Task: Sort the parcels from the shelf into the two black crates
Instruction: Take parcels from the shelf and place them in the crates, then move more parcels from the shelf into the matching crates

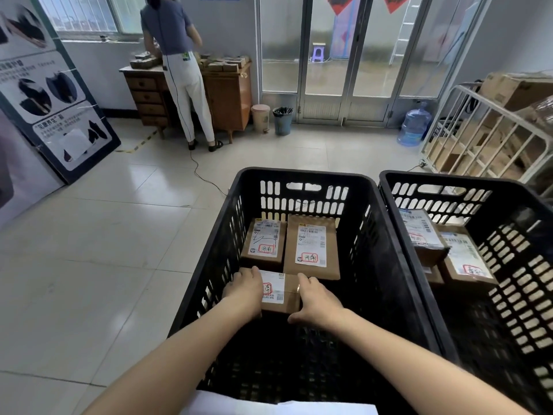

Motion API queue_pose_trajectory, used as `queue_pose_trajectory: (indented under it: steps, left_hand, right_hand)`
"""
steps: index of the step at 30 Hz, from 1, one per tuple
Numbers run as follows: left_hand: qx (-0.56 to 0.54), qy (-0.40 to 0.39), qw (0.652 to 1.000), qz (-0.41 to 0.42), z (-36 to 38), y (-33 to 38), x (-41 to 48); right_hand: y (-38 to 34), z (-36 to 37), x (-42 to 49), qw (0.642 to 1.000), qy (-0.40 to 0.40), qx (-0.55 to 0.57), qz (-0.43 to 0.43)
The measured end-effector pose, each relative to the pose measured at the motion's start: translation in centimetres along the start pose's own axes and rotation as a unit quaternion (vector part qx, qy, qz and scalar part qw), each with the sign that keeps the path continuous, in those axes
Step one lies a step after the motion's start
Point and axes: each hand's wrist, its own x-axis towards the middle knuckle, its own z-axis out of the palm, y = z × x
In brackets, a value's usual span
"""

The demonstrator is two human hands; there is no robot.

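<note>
Two black slotted crates stand side by side on the floor, the left crate (302,175) in front of me and the right crate (449,178) beside it. Inside the left crate I hold a small brown parcel (281,290) with a white label, my left hand (244,290) on its left end and my right hand (318,301) on its right end. Behind it lie two labelled parcels, one small (263,242) and one larger (311,247). The right crate holds several labelled parcels (460,259). The shelf is out of view.
A person (179,67) stands at a wooden desk (227,97) with small boxes at the back left. A display board (45,85) leans at left. Two bins (282,119), a water jug (414,124) and a metal cart of cartons (490,139) stand behind the crates.
</note>
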Motion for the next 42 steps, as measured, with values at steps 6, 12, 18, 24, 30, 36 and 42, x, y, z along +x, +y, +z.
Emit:
queue_pose_trajectory:
  steps: [6, 12, 18, 24, 30, 36, 42]
  left_hand:
    - [-0.035, 0.061, 0.993, 0.094, -2.3, -0.4, -2.5]
    - [0.043, 0.139, 0.982, 0.120, -4.2, -0.9, -5.3]
    - [0.069, 0.167, 0.973, 0.142, -5.9, 0.4, -7.4]
    - [0.069, 0.195, 0.956, 0.208, -7.1, 2.2, -9.8]
    - [0.048, 0.213, 0.933, 0.286, -7.8, 3.7, -13.3]
    - [0.041, 0.226, 0.904, 0.359, -8.5, 6.5, -16.7]
    - [0.055, 0.232, 0.861, 0.449, -7.8, 10.9, -21.0]
  right_hand:
    - [0.3, -3.0, -2.9, 0.996, 0.060, -0.034, -0.057]
    - [1.4, -5.6, -6.6, 0.984, 0.119, -0.107, -0.080]
    - [1.9, -7.0, -10.5, 0.976, 0.160, -0.134, -0.057]
    - [2.2, -7.9, -15.2, 0.971, 0.195, -0.139, 0.012]
    - [1.8, -7.7, -21.3, 0.959, 0.234, -0.131, 0.093]
    - [1.4, -6.9, -27.8, 0.942, 0.268, -0.123, 0.161]
    - [2.2, -5.9, -35.0, 0.922, 0.288, -0.111, 0.236]
